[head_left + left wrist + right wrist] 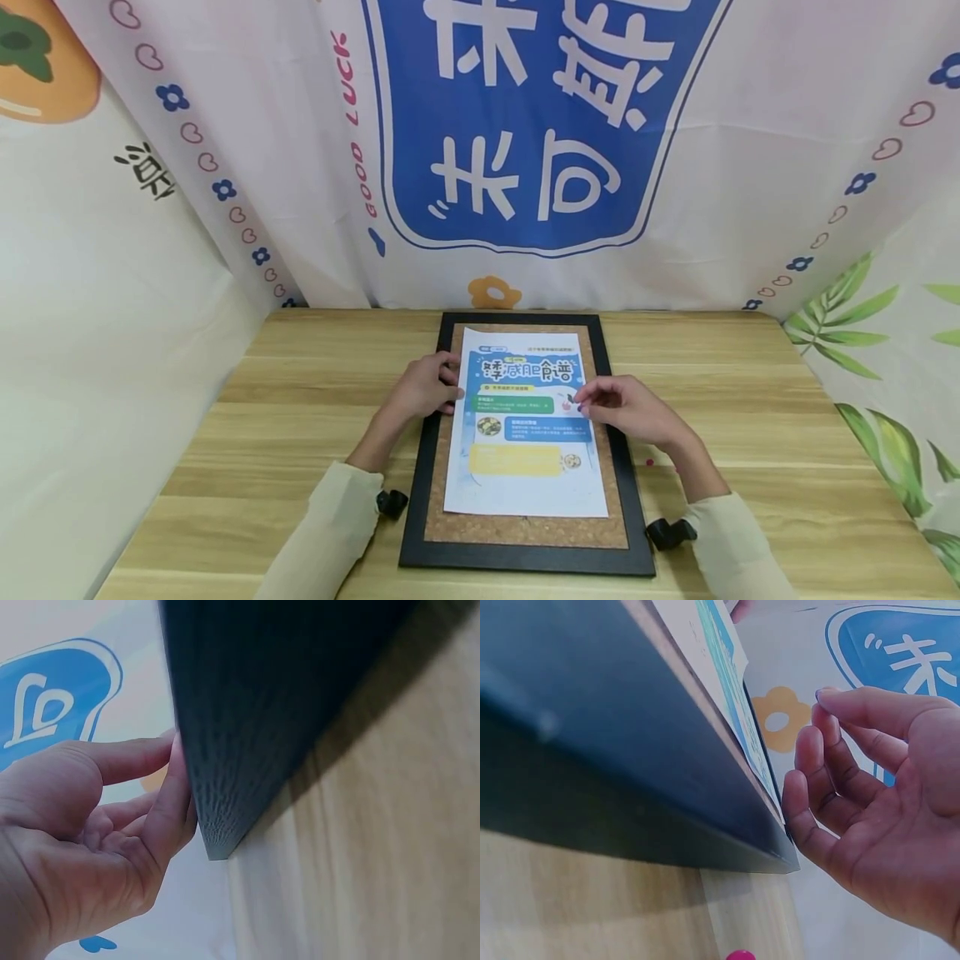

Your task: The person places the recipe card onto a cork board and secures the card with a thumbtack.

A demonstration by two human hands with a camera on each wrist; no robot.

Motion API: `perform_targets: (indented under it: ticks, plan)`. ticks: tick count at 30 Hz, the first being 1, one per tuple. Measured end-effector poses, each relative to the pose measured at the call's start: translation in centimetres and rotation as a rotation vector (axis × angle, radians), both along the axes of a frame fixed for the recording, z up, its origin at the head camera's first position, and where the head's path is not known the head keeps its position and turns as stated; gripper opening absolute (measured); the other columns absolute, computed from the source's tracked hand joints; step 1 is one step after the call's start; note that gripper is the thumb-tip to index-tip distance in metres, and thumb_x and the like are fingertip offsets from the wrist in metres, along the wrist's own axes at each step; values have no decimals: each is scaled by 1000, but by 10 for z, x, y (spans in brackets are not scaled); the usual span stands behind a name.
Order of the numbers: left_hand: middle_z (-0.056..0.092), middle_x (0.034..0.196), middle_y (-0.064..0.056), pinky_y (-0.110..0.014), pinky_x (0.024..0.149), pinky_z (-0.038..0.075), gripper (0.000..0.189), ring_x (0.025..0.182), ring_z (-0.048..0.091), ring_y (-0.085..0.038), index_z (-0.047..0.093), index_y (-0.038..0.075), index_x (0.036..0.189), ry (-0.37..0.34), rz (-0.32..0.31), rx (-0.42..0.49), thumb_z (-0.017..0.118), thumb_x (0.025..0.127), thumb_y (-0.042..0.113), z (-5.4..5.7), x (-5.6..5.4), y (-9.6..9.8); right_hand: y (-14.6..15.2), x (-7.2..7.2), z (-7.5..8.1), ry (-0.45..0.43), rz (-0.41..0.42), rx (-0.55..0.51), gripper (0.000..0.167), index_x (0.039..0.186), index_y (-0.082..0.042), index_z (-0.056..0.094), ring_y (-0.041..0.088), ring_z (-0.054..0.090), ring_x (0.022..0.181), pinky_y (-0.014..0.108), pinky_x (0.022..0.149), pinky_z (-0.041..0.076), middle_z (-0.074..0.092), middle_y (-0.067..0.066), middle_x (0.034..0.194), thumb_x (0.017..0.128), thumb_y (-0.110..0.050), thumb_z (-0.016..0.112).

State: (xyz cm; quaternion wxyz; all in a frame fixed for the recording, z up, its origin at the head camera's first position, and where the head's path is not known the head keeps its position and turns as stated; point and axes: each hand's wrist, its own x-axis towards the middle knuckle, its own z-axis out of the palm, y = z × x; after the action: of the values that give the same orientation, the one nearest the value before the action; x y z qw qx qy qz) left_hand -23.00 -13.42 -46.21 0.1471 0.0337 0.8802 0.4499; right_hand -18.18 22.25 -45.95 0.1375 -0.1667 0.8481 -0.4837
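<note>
A framed board point(420, 533) is set on the table point(300, 467), with its far end towards a cloth point(637, 275) hung behind the table. A paper sheet point(525, 496) is laid on the board, inside the frame, and cork is left bare in front of it. The left hand point(429, 383) is placed at the sheet's left edge, across the left side of the frame. By the right hand point(626, 408), held over the sheet's right edge, a small object point(580, 408) is pinched. Right of the board, a pin point(649, 462) is seen on the table.
</note>
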Motion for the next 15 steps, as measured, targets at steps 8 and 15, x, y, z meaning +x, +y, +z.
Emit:
perform_targets:
  ticks: [8, 15]
  plan:
    - [69, 113, -18, -29, 62, 64, 59, 76, 71, -20, 56, 1, 148, 36, -10, -27, 77, 94, -4, 1, 4, 3, -1, -2, -3, 3, 13, 13, 15, 114, -5, 76, 25, 59, 93, 23, 77, 51, 70, 10, 105, 102, -14, 72]
    - [66, 109, -16, -27, 60, 63, 58, 75, 69, -19, 57, -1, 147, 72, -7, -53, 78, 93, -5, 0, 6, 5, -2, -7, -4, 5, 20, 30, 14, 114, -6, 76, 24, 59, 93, 23, 78, 51, 71, 9, 105, 103, -14, 71]
